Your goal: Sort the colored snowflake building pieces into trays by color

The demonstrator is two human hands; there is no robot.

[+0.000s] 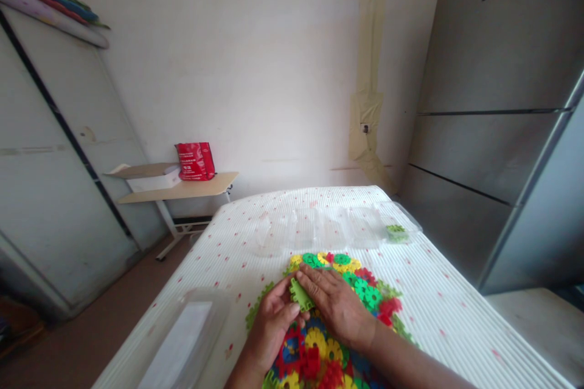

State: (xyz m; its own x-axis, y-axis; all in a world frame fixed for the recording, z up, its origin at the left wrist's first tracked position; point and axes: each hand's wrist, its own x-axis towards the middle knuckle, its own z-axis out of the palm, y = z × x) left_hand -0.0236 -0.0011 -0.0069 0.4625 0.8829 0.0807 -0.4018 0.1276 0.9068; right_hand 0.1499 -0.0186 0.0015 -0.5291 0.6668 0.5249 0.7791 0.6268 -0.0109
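At lower centre, the light-green, notched plastic piece (302, 296), pinched in the left hand (274, 315), is best steadied by its edge beside the right hand (340, 304), whose grip is hidden.

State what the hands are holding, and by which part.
A light green toy piece, pinched at its lower left edge by the left hand. The right hand overlaps its right side; whether that hand grips too is unclear.
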